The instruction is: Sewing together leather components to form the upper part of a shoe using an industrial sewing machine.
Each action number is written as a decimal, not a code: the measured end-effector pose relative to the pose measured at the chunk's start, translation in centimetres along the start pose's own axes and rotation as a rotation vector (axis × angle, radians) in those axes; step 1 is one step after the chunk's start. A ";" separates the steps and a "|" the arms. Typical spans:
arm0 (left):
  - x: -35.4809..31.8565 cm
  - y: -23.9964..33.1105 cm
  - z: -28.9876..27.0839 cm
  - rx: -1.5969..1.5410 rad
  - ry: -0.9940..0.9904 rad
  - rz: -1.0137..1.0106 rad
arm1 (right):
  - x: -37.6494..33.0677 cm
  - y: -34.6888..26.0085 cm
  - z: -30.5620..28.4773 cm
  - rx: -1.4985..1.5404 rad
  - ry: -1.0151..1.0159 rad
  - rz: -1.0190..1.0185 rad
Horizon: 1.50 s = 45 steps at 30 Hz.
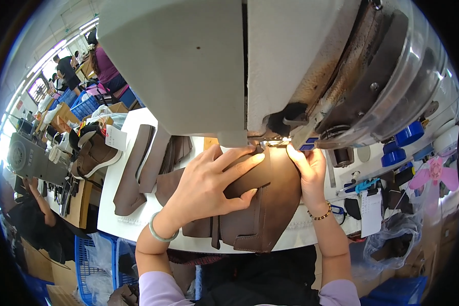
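A brown leather shoe-upper piece [283,196] lies under the lit needle area [276,143] of a large sewing machine [183,66]. My left hand [206,178] rests on top of it with fingers spread, the fingertips close to the presser foot. At the piece's right edge, my right hand [312,171] grips the leather, thumb on top and the other fingers partly hidden. Its thumb is close to the needle area. More stitched brown leather reaches from beneath my left hand toward the table's front edge.
Loose brown leather strips [132,178] lie on the white table [109,201] at left, beside a brown shoe [94,155]. Blue caps [392,153], a white tag [371,214] and tools are at right. Blue baskets [89,262] stand below. Other people work at far left.
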State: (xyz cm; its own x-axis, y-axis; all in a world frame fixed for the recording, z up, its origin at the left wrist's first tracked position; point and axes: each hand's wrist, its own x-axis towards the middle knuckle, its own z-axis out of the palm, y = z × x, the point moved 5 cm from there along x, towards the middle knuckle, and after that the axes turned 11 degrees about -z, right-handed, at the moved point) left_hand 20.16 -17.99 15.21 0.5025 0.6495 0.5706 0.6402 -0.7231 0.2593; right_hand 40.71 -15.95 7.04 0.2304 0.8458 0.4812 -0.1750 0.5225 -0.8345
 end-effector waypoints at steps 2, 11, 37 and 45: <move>0.1 0.1 0.1 -0.025 0.001 0.005 | 0.2 -0.3 -0.1 -0.042 -0.034 0.009; 0.2 0.1 0.1 -0.012 -0.038 -0.022 | -8.5 2.6 -3.6 0.668 -0.181 0.463; -1.0 -0.6 0.0 -0.147 -0.156 0.111 | -9.8 -1.6 3.4 0.447 0.133 0.407; -0.6 -0.2 -0.2 -0.081 -0.173 0.111 | -8.7 -1.8 3.5 0.465 0.058 0.452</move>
State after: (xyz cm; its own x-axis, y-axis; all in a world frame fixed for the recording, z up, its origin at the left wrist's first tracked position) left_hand 19.62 -18.30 14.92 0.6638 0.5907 0.4586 0.5304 -0.8042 0.2682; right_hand 35.69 -23.89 5.26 0.0863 0.9927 0.0840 -0.6597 0.1201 -0.7419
